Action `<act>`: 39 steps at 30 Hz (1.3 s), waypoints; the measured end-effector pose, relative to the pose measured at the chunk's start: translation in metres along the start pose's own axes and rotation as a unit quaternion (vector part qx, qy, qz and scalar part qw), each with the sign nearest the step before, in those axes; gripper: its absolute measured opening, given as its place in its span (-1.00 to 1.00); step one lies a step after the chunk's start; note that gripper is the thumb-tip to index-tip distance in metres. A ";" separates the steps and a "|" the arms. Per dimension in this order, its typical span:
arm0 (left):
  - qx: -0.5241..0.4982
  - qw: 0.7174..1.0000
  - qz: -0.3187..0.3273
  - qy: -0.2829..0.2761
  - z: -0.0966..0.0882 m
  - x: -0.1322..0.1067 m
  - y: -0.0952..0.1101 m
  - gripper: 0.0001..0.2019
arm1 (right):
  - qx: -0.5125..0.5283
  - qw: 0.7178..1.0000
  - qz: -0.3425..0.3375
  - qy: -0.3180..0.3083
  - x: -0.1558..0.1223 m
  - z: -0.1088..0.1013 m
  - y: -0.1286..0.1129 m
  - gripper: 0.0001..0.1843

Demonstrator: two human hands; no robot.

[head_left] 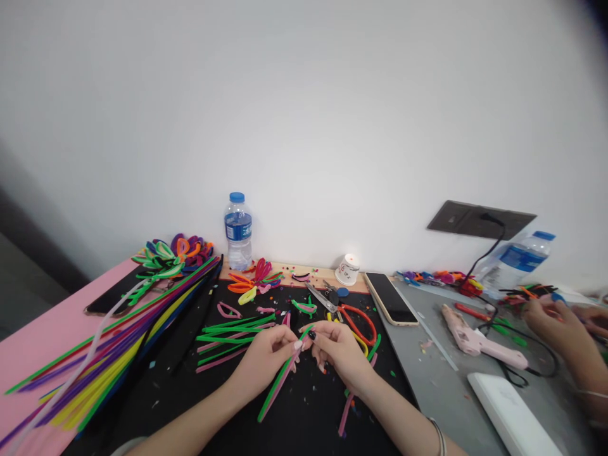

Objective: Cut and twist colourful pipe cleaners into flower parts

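A green and a pink pipe cleaner (278, 391) lie side by side, with their lower ends slanting down over the black mat (313, 430). Near their upper end, my left hand (270, 358) pinches them between thumb and forefinger. My right hand (341, 353) meets it there, its fingertips closed on the same end, which the fingers partly hide. Left of my hands rests a pile of short green and pink pipe cleaners (223, 342). Behind them are a small green and pink loop (304, 307) and orange-handled scissors (360, 326). More short pieces show beside my right forearm.
Long coloured pipe cleaners (123, 345) spread at left. Behind stand a water bottle (238, 234) and a paper cup (347, 270). On the right are a phone (391, 299), a pink glue gun (479, 342) with its cord, a white power bank (510, 411) and another person's hands (558, 326).
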State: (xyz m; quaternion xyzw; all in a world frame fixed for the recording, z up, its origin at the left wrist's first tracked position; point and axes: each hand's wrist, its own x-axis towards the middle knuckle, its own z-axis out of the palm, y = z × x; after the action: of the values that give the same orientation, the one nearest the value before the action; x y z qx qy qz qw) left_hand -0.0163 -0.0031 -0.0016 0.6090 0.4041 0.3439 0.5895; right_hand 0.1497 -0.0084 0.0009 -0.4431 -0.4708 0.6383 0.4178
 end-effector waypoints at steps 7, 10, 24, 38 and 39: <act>-0.007 1.000 0.013 -0.009 -0.002 0.001 -0.005 -0.77 | 0.020 1.000 0.001 -0.006 -0.001 0.000 -0.001 -0.83; -0.010 1.000 0.015 -0.001 -0.002 0.002 -0.006 -0.78 | 0.016 1.000 0.003 0.001 -0.001 0.001 0.000 -0.83; 0.065 0.997 0.034 0.023 -0.003 0.001 0.002 -0.77 | -0.005 1.000 0.009 0.013 0.002 -0.002 0.004 -0.82; 0.059 0.998 0.016 -0.008 -0.002 0.000 0.002 -0.77 | 0.033 0.999 0.031 0.024 0.003 0.000 0.005 -0.81; 0.057 0.998 0.014 -0.009 -0.002 0.000 0.002 -0.77 | 0.035 0.999 0.032 0.024 0.003 0.000 0.004 -0.80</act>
State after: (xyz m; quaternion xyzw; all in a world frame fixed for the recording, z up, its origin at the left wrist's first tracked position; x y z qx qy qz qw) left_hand -0.0180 -0.0022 0.0006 0.6505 0.4094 0.3225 0.5525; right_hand 0.1484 -0.0066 -0.0038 -0.4579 -0.4243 0.6564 0.4236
